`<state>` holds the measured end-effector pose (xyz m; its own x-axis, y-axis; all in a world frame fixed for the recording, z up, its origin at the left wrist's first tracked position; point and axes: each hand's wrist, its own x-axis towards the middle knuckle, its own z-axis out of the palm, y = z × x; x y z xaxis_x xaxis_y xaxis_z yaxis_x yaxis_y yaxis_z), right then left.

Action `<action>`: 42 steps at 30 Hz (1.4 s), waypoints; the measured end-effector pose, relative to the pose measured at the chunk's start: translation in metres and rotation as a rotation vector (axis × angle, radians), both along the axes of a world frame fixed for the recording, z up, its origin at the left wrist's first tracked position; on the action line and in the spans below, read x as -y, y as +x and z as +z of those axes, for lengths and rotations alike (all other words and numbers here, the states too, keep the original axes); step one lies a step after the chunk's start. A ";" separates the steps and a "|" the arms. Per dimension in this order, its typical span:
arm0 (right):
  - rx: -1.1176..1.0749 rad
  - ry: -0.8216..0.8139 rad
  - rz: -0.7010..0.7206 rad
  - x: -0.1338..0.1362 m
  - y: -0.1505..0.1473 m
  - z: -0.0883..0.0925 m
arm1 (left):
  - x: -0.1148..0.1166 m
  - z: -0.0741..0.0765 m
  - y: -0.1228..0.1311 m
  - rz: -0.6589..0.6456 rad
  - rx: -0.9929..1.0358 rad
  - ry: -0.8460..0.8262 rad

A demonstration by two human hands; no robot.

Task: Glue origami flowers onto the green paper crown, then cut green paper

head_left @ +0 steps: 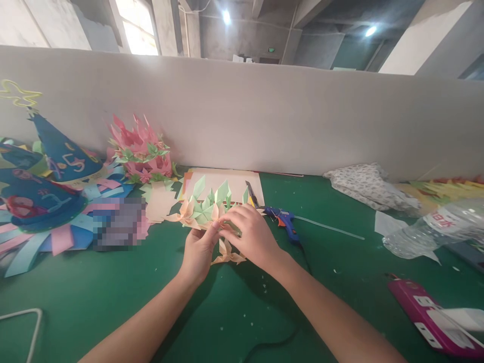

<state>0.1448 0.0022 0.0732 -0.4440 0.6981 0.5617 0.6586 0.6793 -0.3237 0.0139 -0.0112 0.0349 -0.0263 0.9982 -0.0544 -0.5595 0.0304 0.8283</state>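
Both grips, left hand (198, 253) and right hand (250, 229), pinch a folded-paper piece (204, 207) over the green counter (333, 312); pale partition (242, 111) behind, ceiling lights (226, 17) glowing above.

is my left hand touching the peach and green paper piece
Touching: the head view shows the left hand holding the peach and green paper piece, its thumb laid against the peach folds.
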 end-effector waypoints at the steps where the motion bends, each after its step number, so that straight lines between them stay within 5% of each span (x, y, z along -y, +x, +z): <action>1: -0.012 0.005 -0.006 0.000 -0.002 -0.003 | 0.000 0.000 0.001 -0.005 0.009 0.007; 42: 0.043 0.104 -0.098 -0.007 0.002 -0.010 | -0.001 0.001 -0.002 -0.089 0.155 -0.028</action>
